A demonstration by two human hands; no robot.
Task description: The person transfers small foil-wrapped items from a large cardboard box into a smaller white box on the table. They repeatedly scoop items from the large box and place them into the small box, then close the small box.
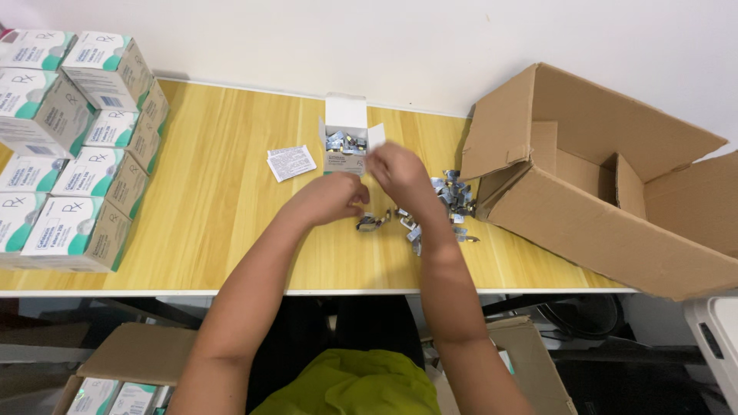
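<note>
small open carton (pixel 345 142) partly hidden behind right hand (pixel 397 170).

Small white carton (pixel 345 138) stands upright at the worktop's back edge, flaps open, silvery foil packets inside; more loose foil packets (pixel 453 201) lie scattered just right.
</note>
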